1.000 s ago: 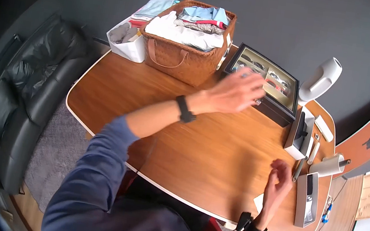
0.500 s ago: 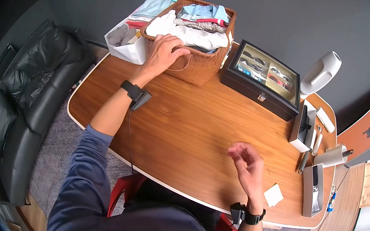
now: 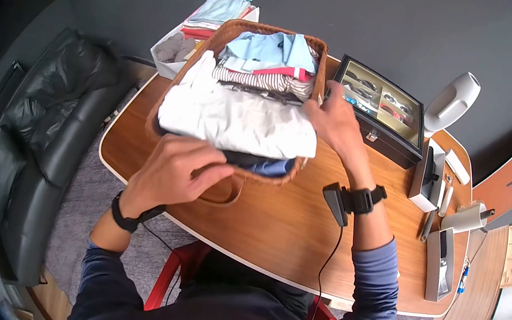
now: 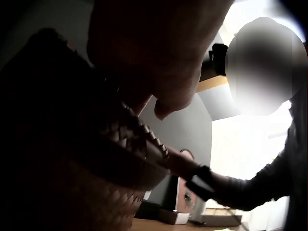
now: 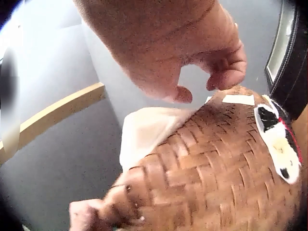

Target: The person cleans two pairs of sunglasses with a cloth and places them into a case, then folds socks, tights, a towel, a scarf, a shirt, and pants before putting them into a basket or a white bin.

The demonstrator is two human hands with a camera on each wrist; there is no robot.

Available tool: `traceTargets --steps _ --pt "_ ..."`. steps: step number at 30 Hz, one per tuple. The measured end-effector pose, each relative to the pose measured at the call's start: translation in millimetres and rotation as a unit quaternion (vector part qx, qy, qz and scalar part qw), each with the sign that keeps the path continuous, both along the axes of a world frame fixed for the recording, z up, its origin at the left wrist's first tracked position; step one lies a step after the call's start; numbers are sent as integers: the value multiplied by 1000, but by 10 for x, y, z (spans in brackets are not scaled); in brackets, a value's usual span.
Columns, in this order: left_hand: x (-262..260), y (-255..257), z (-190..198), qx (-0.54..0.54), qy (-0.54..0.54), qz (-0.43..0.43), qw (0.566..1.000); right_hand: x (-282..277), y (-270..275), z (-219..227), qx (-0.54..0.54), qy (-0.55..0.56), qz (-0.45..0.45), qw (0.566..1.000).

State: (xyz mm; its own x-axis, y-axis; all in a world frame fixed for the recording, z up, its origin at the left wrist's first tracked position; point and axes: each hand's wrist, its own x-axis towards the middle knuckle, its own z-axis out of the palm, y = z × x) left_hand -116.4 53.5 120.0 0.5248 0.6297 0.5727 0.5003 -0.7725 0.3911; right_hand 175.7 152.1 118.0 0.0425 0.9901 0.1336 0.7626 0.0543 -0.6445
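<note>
A brown woven basket (image 3: 220, 42), tilted toward me, holds folded clothes: a white garment (image 3: 243, 115), a striped one (image 3: 261, 80) and a light blue shirt (image 3: 272, 48). My left hand (image 3: 178, 168) grips its front rim, thumb on the near side and fingertips hidden. Over the right rim is my right hand (image 3: 339, 123), thumb at the clothes and curled fingers at the outer side. The right wrist view shows the basket's weave (image 5: 207, 163) below the right hand (image 5: 192, 53) and the left fingers on the rim. A strap handle (image 3: 227, 197) hangs under the left hand.
Behind the basket stands a white box (image 3: 165, 68) beside folded cloths (image 3: 222, 9). To its right are a black glasses case (image 3: 397, 145), a white upright device (image 3: 453, 100) and small open boxes (image 3: 438, 267). Cables run from both wrists. The wooden table (image 3: 298, 232) has a white edge.
My left hand went from over the table to the basket's front rim, and my right hand rose to its right rim. The basket has come nearer and tipped toward me.
</note>
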Motion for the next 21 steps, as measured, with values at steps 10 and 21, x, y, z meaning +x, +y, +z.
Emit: traceTargets --steps 10,21 --pt "-1019 1352 -140 -351 -105 110 924 -105 -139 39 11 8 78 997" --pt "-748 1184 525 -270 -140 148 941 371 -151 581 85 96 71 989"
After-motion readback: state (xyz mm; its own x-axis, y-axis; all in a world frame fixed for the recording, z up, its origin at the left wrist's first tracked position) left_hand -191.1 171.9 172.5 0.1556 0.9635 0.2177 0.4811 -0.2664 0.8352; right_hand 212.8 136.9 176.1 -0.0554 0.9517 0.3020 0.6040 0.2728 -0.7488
